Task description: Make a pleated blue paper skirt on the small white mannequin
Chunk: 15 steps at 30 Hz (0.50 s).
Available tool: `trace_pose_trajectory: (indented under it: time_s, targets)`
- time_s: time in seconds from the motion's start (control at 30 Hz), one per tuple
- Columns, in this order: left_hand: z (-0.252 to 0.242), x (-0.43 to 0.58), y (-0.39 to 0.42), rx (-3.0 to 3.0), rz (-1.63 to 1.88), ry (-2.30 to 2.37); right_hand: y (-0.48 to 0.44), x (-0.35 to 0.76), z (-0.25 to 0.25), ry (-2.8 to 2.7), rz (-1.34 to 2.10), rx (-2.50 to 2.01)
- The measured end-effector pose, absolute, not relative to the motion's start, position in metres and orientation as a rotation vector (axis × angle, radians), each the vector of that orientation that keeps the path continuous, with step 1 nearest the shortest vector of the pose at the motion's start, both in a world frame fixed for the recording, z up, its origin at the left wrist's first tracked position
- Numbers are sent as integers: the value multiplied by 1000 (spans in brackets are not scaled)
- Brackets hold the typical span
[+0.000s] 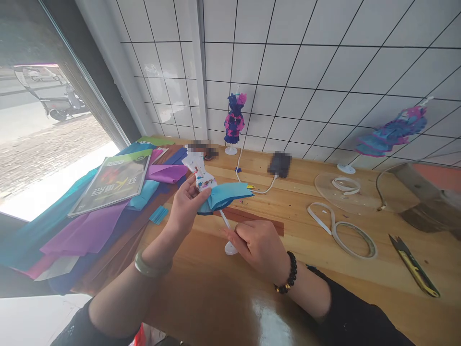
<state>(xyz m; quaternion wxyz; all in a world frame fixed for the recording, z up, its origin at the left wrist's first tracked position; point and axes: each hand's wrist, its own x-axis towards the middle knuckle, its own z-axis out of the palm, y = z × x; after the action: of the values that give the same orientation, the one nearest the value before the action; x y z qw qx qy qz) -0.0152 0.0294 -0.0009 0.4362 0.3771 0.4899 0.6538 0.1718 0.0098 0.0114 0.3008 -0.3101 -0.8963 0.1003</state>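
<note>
A miniature dress form [203, 179], covered in white floral-printed material with a light-blue crepe paper skirt [230, 193], leans to the left above the table. My left hand [187, 202] is closed on it at the waist, thumb pressing the top of the blue paper. The skirt flares to the right, with a darker blue layer under it. Below, a thin white pole leads to a round white base [230, 248]. My right hand [257, 242] is closed around the lower pole; its fingertips are partly hidden.
Crepe paper sheets [86, 230] and a booklet [111, 180] lie at left. A dark-blue-and-pink dressed form [234, 120] and a blue one [394, 129] stand at the wall. At right are tape rolls [355, 240] and yellow-black scissors [414, 266]. A white cable [266, 191] crosses behind.
</note>
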Motion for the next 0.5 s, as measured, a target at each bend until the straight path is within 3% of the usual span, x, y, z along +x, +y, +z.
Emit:
trace_pose_trajectory:
  time_s: [0.2, 0.5]
  targets:
    - [-2, -18, 31, 958, 1586, 1206, 12, 198, 2, -2291, 302, -999]
    - [4, -14, 29, 914, 1590, 1201, 23, 291, -40, -2135, -49, -1360]
